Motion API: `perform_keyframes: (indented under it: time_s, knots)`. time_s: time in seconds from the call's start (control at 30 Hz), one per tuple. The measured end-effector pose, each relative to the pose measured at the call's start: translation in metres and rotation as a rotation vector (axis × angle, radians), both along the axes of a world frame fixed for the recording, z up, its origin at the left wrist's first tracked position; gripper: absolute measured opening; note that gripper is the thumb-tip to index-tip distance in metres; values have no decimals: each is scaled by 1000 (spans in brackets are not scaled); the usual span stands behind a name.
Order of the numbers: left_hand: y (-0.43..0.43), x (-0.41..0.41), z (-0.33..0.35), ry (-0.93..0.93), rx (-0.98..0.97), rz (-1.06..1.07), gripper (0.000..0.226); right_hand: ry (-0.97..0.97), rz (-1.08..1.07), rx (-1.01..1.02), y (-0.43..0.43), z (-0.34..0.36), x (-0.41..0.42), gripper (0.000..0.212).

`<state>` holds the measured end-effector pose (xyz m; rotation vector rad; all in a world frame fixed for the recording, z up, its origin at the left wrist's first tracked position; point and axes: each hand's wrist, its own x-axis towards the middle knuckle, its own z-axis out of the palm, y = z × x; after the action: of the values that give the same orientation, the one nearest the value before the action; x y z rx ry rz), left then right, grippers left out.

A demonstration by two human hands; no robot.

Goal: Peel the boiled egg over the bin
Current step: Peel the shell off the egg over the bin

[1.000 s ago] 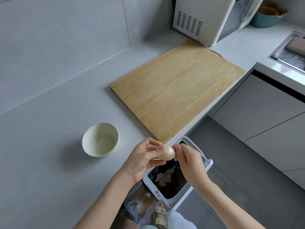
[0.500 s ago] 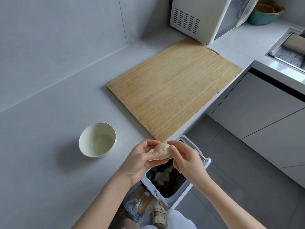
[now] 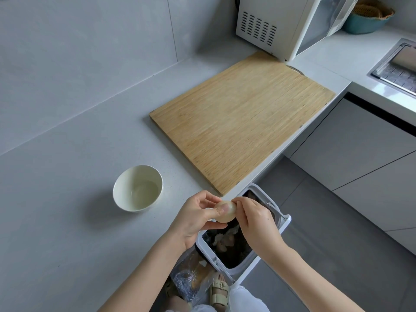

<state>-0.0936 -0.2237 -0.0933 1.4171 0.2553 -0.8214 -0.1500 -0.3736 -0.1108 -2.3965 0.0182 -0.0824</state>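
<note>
A pale boiled egg (image 3: 227,215) is held above the near rim of an open white bin (image 3: 280,224) that stands on the floor against the counter edge. My left hand (image 3: 195,219) grips the egg from the left, thumb across its front. My right hand (image 3: 254,219) pinches at the egg's top right with its fingertips. The bin has a dark liner with scraps inside. How much shell is left on the egg I cannot tell.
A pale bowl (image 3: 137,191) sits on the grey counter left of my hands. A wooden cutting board (image 3: 243,118) lies beyond them. A white microwave (image 3: 276,23) stands at the back. A sink (image 3: 396,68) and a teal basket (image 3: 367,19) are far right.
My right hand's fingers have shifted from the egg's right end up to its top. Both hands stay over the bin.
</note>
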Motion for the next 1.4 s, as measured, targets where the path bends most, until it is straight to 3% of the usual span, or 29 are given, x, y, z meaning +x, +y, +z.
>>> perform_keyframes:
  time_s: [0.27, 0.4, 0.53, 0.77, 1.2, 1.4]
  knots:
    - [4, -4, 0, 96, -207, 86, 37, 112, -74, -23, -10, -1, 3, 25]
    - [0, -5, -1, 90, -275, 123, 42, 226, -158, 236, -7, 8, 1, 34]
    - [-6, -7, -2, 76, -296, 122, 46, 194, -144, 406, 0, 12, 2, 29]
    - [-9, -9, -1, -59, -58, 66, 45, 136, -203, 398, 8, 16, 2, 30]
    - [3, -7, 2, -46, -31, 113, 38, 234, -103, 224, 12, 21, 9, 30]
    - [7, -3, -2, -4, -75, 89, 48, 340, -51, 353, 3, 17, 11, 36]
